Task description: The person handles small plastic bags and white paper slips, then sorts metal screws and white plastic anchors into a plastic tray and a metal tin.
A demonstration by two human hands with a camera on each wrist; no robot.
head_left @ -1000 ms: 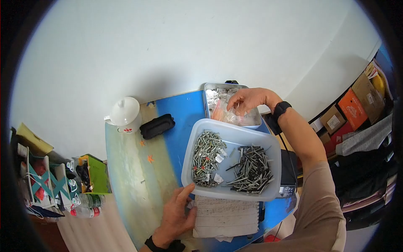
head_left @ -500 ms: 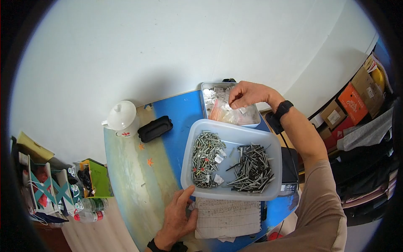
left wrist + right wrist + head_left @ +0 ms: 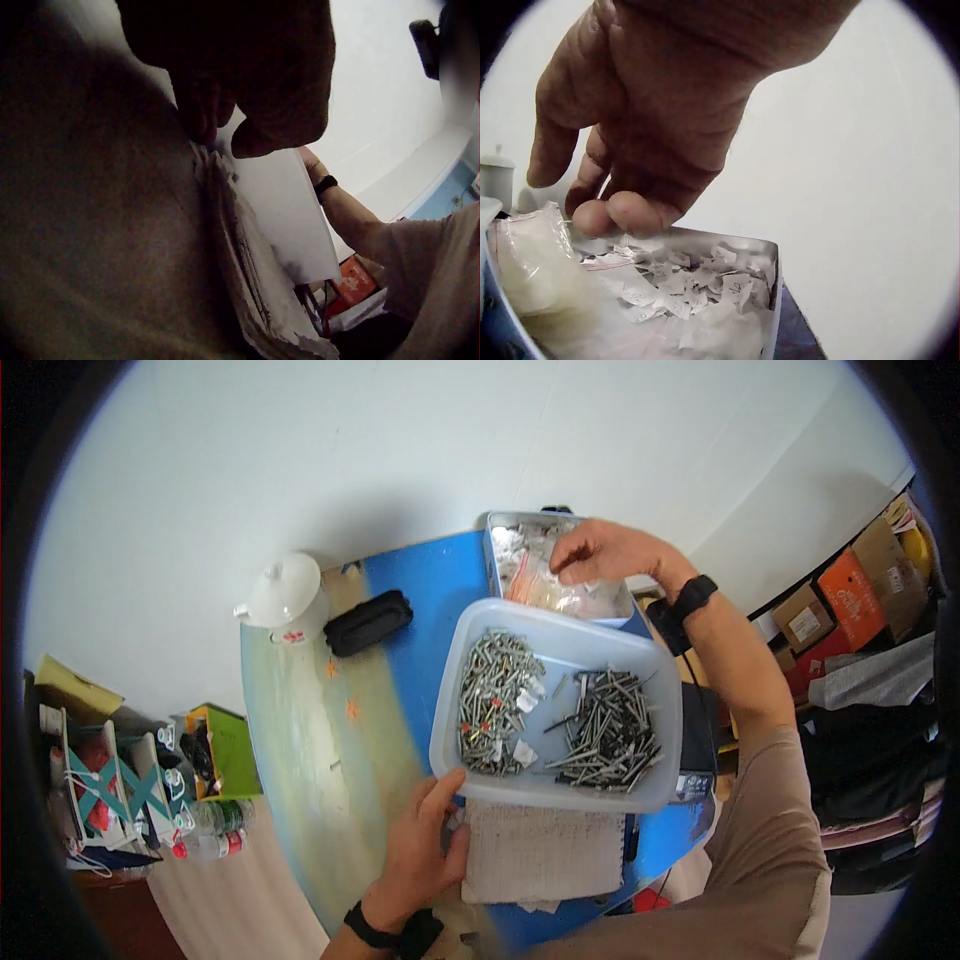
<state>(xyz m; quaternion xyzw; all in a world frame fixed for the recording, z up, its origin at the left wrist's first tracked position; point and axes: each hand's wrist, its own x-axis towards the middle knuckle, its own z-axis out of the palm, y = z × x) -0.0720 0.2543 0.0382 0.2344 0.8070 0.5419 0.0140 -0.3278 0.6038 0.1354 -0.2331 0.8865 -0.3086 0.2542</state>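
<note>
My right hand (image 3: 612, 552) hovers over a metal tin (image 3: 492, 565) at the back of the table, its fingers loosely bent. Nothing shows between them. Inside the tin lie small paper scraps with writing (image 3: 679, 289) and a clear plastic bag with a red seal line (image 3: 536, 262). My left hand (image 3: 418, 857) rests by the near left corner of a translucent plastic tub (image 3: 560, 796), index fingertip right at its rim. The left thumb lies along the edge of a worn notebook (image 3: 545, 855). The tub holds silvery screws (image 3: 492, 680) on the left and dark screws (image 3: 610, 735) on the right.
A white lidded mug (image 3: 288, 600) and a black case (image 3: 369, 623) stand at the table's left back. Bottles (image 3: 215, 830) and a green box (image 3: 228, 750) are at the far left. Cardboard boxes (image 3: 803, 618) and cloth fill the right side.
The head view has tilted, so the table things sit higher in it. My right hand stays over the tin, its fingers drawn closer together than a second ago. The left hand keeps its place by the tub.
</note>
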